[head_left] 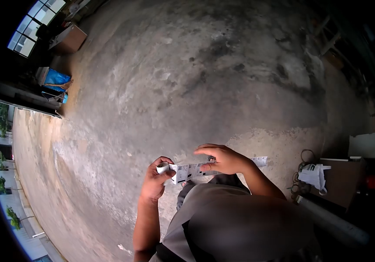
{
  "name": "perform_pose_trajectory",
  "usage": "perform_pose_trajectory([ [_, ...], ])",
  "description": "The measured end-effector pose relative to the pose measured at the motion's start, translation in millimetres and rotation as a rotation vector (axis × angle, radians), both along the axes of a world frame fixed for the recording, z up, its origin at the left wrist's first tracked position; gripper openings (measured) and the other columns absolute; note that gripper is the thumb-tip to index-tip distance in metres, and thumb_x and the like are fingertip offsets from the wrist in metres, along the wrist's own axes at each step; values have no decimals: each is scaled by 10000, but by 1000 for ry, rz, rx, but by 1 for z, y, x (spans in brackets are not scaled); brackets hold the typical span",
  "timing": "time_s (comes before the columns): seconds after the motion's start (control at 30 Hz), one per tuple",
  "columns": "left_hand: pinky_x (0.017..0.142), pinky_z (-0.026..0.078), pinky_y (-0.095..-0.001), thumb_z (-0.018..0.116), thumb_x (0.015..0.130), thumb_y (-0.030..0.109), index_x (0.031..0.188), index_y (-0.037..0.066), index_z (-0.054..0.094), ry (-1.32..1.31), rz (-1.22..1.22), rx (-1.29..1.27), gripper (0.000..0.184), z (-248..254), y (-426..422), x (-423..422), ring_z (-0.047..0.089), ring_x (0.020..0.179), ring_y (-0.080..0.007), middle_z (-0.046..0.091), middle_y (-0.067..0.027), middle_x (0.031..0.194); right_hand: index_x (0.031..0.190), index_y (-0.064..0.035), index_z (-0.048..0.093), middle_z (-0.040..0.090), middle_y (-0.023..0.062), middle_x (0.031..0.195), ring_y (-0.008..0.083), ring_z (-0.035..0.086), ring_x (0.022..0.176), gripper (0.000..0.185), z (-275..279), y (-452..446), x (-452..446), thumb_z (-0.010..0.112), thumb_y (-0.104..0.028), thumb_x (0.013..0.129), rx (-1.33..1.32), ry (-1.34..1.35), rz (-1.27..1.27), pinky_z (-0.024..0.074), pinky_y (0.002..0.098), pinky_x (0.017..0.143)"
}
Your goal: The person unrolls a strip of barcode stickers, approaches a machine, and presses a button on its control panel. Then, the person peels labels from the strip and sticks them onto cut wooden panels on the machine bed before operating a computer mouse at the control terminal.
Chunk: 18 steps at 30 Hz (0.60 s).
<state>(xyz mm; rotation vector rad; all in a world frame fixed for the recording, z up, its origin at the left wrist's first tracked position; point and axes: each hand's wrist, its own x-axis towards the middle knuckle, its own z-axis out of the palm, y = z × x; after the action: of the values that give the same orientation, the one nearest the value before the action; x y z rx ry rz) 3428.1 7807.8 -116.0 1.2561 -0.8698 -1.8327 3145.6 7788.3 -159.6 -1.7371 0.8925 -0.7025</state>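
A small white roll of printed labels [163, 167] sits in my left hand [153, 180], whose fingers and thumb are wrapped around it. From the roll, a label strip [190, 170] with black print and small square codes runs off to the right. My right hand [227, 160] is over this strip, fingers stretched out and apart, with the thumb lying across the strip's face. Part of the strip is hidden behind that hand and wrist, and its far end shows again beyond the forearm. Both hands are in front of my grey shirt [240, 218].
Around me spreads a stained concrete floor [174, 87]. At right, a white plastic bag [314, 177] hangs by a brown box-like surface [338, 183], near coiled wire and a grey pipe [331, 220]. A blue-covered item [57, 80] and a brown box [68, 40] stand at upper left, near a doorway.
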Motion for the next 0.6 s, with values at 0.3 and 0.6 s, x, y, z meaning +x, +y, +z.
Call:
perform_pose_trajectory([
  [0.3, 780, 439, -246, 714, 901, 0, 1017, 32, 646, -50, 169, -44, 139, -9, 12, 12, 571, 840, -86, 642, 7, 913, 859, 11, 649, 558, 108, 673, 233, 545, 608, 310, 12, 5, 61, 678, -268, 992, 143, -142, 22, 447, 362, 608],
  [0.6, 773, 489, -294, 699, 964, 124, 1078, 30, 619, 179, 282, 119, 169, -8, 9, -8, 628, 870, -140, 658, -33, 928, 778, 26, 593, 474, 100, 639, 186, 426, 579, 307, 7, 7, 72, 690, -181, 983, 25, -295, -292, 376, 337, 555],
])
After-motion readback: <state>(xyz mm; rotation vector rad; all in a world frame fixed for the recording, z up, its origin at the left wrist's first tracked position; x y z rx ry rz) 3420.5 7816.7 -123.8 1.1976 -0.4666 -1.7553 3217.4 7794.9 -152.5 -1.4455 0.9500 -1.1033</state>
